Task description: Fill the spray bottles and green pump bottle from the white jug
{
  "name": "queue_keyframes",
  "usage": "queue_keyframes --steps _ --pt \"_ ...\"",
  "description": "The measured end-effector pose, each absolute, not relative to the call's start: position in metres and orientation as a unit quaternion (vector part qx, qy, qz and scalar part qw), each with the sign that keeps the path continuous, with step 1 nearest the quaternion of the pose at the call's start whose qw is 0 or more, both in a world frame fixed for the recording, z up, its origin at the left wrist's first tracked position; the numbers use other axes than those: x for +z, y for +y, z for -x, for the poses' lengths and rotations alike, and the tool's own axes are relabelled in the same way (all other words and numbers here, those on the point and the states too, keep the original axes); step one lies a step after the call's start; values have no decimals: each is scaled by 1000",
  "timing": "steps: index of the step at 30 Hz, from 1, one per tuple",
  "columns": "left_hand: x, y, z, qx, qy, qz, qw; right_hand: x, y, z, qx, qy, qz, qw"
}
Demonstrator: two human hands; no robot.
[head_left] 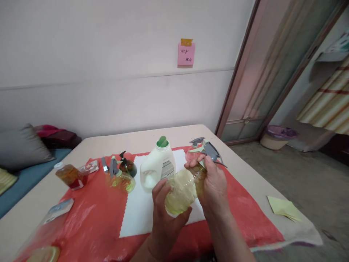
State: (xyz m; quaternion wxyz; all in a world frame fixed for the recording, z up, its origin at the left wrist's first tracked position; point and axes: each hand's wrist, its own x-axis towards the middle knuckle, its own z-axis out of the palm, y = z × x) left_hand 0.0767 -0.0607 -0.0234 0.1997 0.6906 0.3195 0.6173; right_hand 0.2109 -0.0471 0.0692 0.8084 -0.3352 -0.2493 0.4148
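Observation:
My left hand (165, 214) is closed round the bottom end of a clear spray bottle (181, 193) that has pale yellow, frothy-looking contents. My right hand (214, 182) grips the same bottle round its neck. The bottle is tilted, its base toward the lower left and a grey trigger head (211, 151) beyond my right fingers. Just behind the left hand stands a white detergent jug (151, 167) with a green spout (163, 141). A white cloth (139, 214) lies under the jug and below my hands. Part of the bottle's neck is hidden by my fingers.
On the red sheet (92, 222) at left are a yellow spray bottle (125, 182), a dark pump bottle (128, 166) and an amber-filled bottle (70, 174). Another trigger sprayer (196, 141) stands behind my right hand. Yellow paper notes (283, 208) lie near the table's right edge.

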Motion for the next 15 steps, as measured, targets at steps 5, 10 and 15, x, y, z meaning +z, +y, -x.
queue_keyframes --steps 5,10,15 --pt "-8 -56 -76 503 307 -455 668 70 -50 -217 410 -283 322 805" --pt "-2 -52 -80 286 293 -208 888 69 -49 -217 420 -283 311 804" --pt "-4 -47 -78 299 299 -168 891 77 -51 -220 395 -269 289 829"
